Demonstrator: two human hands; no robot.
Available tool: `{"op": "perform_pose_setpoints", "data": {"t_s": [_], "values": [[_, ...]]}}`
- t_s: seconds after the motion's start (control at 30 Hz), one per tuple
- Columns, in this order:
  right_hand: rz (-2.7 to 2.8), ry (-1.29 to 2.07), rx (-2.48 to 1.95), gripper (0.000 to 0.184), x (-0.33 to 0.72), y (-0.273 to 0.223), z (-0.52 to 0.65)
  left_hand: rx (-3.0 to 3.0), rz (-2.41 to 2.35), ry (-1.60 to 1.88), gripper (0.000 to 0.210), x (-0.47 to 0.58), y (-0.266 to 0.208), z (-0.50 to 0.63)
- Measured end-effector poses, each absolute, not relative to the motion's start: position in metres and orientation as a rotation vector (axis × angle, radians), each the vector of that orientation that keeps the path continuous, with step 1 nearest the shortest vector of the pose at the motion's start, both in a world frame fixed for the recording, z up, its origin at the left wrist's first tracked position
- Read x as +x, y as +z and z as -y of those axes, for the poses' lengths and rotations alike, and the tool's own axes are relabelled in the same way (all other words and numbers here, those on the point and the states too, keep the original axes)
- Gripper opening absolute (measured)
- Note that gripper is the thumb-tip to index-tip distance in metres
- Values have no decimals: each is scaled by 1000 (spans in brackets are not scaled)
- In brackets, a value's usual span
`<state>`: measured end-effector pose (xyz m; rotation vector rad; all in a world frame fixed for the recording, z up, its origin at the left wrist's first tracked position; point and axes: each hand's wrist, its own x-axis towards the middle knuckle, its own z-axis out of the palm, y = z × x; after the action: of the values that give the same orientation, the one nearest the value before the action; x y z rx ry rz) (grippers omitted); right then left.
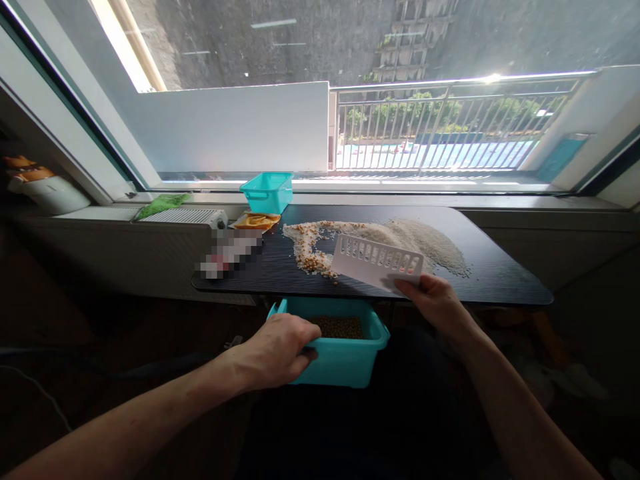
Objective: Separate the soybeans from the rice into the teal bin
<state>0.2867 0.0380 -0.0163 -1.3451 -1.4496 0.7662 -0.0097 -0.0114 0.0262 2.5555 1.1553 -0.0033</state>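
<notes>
My left hand [285, 343] is closed round the near left rim of a teal plastic bin [345, 365]. Brownish bean-like grains [341, 327] lie inside that bin, held at the table's front edge. Between the thumb and fingers of my right hand [434, 298] is a white slotted plastic plate [365, 268], tilted over the tabletop. Behind the plate spreads a pile of pale, rice-like grains [430, 243]. Yellow-orange kernels [311, 259] are mixed with pale grains in a curved band to the plate's left.
The dark table [490, 283] stands against the window. At its back left are a second teal bin [273, 193] and an orange packet [257, 221]. A blurred-out object [230, 255] lies at the left. A green cloth [163, 205] rests on the radiator [185, 217].
</notes>
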Motion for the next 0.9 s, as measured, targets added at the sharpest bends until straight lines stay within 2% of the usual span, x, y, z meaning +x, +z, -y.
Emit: {"op": "perform_pose_setpoints", "data": {"t_s": [0.3, 0.57, 0.9], "values": [[1408, 855, -1324, 47, 280, -14, -53, 2570, -1142, 4, 14, -10, 24, 10], [1398, 889, -1341, 39, 284, -10, -30, 2562, -1129, 10, 17, -11, 25, 10], [1428, 904, -1294, 42, 281, -9, -34, 2567, -1153, -25, 15, -11, 26, 10]]}}
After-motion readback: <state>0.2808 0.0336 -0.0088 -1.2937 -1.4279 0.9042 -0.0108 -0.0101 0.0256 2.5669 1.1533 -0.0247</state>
